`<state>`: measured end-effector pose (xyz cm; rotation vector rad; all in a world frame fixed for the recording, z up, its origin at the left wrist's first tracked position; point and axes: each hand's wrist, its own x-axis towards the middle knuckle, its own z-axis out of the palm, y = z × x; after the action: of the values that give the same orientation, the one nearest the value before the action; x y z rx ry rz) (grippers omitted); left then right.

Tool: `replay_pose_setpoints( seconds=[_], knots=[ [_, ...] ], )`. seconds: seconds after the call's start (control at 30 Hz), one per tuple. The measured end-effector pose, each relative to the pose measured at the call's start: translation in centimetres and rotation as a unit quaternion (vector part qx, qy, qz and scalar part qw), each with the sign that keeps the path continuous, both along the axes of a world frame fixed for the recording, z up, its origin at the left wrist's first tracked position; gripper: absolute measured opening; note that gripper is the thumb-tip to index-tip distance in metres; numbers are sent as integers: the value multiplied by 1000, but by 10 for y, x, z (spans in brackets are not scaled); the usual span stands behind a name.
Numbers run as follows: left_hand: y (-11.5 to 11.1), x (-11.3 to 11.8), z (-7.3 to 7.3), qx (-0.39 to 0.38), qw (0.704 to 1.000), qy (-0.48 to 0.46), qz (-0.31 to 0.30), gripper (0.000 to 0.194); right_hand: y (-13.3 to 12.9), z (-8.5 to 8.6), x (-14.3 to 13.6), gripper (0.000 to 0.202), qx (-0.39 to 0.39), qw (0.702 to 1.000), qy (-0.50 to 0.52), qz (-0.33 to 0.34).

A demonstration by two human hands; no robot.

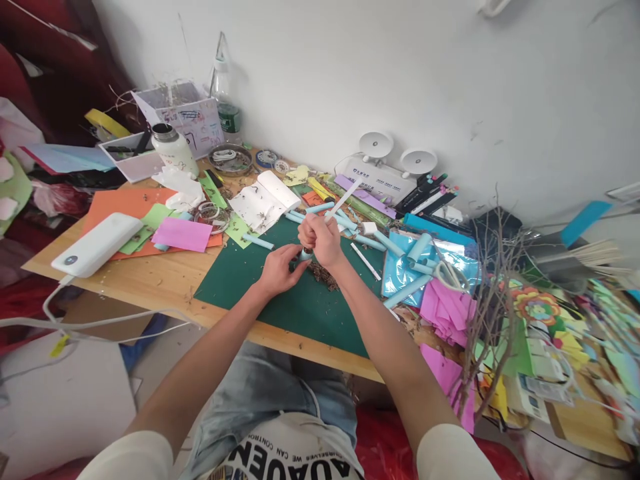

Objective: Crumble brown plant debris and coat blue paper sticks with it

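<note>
My left hand [285, 268] is closed around a short light-blue tube [305, 254], whose open end faces up beneath my other hand. A fist is formed by my right hand [320, 239] just above the tube, with a thin white strip [345, 198] sticking out at its top. Below my hands a pile of brown crumbly bits [324, 276] lies on the dark green mat [280, 320]. Several light-blue paper tubes [390, 244] are strewn behind and to the right of my hands.
Dry twigs [493, 300], scissors [451, 275] and pink paper [447, 311] lie at the right. On the left are a white power bank [97, 244], a bottle [173, 151] and coloured paper. A white twin-lamp unit [379, 177] stands by the wall.
</note>
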<state>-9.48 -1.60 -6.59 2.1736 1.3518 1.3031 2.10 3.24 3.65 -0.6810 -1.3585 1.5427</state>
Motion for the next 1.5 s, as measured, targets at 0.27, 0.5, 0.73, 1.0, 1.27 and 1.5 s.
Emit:
replay_pose_setpoints(
  seconds=[0.27, 0.5, 0.73, 1.0, 1.27, 1.5],
  knots=[
    [0, 0, 0, 6, 1000, 17, 5, 21, -6, -1, -6, 58, 5, 1000, 15, 23],
    [-1, 0, 1, 13, 1000, 16, 10, 20, -12, 1, -4, 60, 4, 1000, 6, 23],
    [-1, 0, 2, -7, 1000, 11, 0, 21, -15, 1, 2, 60, 1, 1000, 15, 13],
    [-1, 1, 2, -10, 1000, 11, -3, 26, -8, -1, 8, 59, 8, 1000, 16, -1],
    [-1, 1, 1, -12, 1000, 8, -2, 29, -2, 1, 1, 60, 0, 1000, 8, 3],
    [-1, 1, 1, -7, 1000, 0, 2, 28, -5, 11, 5, 60, -2, 998, 53, -17]
  ],
)
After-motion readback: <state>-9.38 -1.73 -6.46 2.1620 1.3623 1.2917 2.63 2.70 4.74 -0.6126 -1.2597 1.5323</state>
